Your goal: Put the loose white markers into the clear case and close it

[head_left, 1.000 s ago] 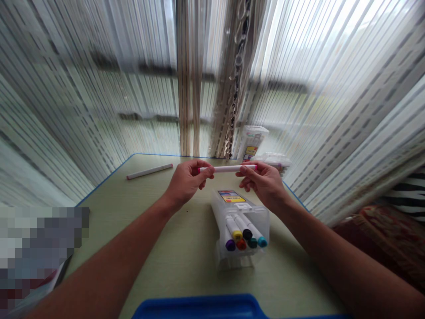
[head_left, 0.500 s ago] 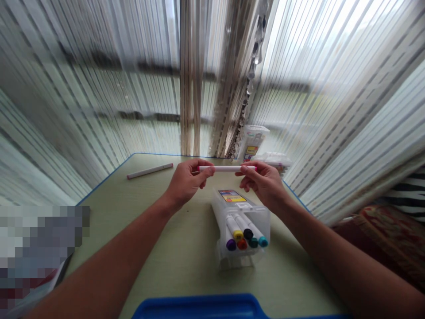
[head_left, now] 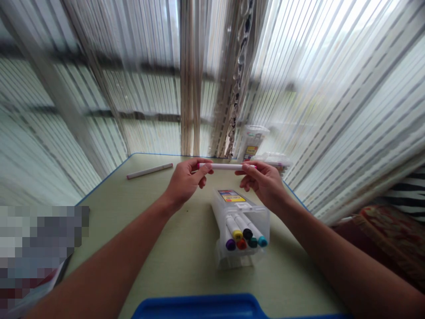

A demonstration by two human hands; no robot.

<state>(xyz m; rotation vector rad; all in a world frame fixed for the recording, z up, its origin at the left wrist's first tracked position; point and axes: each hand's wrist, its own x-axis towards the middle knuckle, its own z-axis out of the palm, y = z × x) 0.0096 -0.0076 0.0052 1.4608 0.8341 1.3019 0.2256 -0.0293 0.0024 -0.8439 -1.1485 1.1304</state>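
Between my two hands a white marker (head_left: 226,167) with pink ends is held level above the table. My left hand (head_left: 188,178) pinches its left end with thumb and fingers. At the other end, my right hand (head_left: 262,179) pinches the marker near its pink tip. Below my right hand lies a clear plastic marker case (head_left: 217,212), its open end facing me. Several white markers (head_left: 247,228) with purple, yellow, orange, black, green and turquoise caps fill it. To the left of my left hand, a second white marker (head_left: 150,171) with pink ends rests on the table.
The pale green table (head_left: 166,261) has a blue edge. At its far right stand an upright clear case (head_left: 254,144) and a lying one (head_left: 274,159). A blue tray (head_left: 199,305) is at the near edge. String curtains (head_left: 149,88) hang behind; a patterned cushion (head_left: 395,235) is at right.
The held marker has risen very slightly, with both hands still on it. The string curtains have swayed. The case and the other marker are where they were.
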